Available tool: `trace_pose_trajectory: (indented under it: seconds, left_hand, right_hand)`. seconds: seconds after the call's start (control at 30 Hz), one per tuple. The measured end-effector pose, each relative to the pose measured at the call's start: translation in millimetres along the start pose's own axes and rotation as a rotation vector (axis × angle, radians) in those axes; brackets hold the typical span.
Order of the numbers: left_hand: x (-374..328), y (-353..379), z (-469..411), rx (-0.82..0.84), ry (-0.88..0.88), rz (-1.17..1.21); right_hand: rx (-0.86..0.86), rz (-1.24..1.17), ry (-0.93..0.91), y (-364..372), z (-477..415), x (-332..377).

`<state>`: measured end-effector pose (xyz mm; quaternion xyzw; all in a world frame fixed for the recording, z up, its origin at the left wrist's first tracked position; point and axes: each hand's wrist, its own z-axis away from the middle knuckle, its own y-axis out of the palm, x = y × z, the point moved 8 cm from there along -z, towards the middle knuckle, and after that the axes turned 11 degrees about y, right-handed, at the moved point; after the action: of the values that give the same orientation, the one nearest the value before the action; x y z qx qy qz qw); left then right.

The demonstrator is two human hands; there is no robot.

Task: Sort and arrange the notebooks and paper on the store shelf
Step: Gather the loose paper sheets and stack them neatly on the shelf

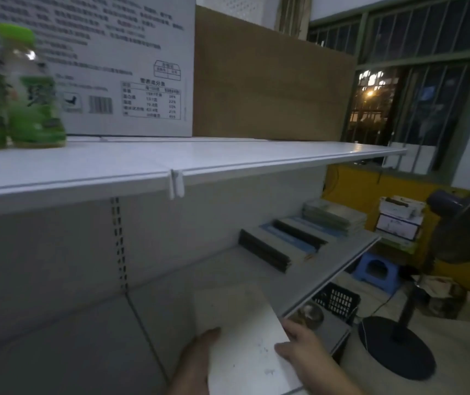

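We hold the white paper (242, 337) over the lower shelf (85, 343), our left hand (196, 359) gripping its left edge and our right hand (306, 352) its right. The notebooks (299, 238) lie in overlapping stacks at that shelf's right end.

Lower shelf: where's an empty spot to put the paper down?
The lower shelf is bare from the slotted post to the notebook stacks, just beyond the held paper. Its right end is crowded. The upper shelf is bare along its front, right of the green bottles.
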<state>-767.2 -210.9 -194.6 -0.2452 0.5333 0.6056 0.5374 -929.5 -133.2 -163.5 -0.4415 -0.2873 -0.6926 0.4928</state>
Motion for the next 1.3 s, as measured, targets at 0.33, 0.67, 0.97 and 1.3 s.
trace_pose_trajectory:
  seconds: [0.33, 0.67, 0.97, 1.3]
  left_hand:
    - [-45, 53, -96, 0.088, 0.189, -0.163]
    - [-24, 72, -119, 0.131, 0.469, -1.437]
    - [-20, 71, -110, -0.133, 0.381, -1.608]
    - [-20, 75, -110, -0.092, 0.347, -1.619]
  right_hand:
    - [-0.094, 0.211, -0.002, -37, -112, 58]
    - [-0.011, 0.545, -0.021, -53, -229, 90]
    - [-0.082, 0.976, -0.391, -42, -219, 90]
    - [-0.055, 0.698, -0.526, -54, -216, 93]
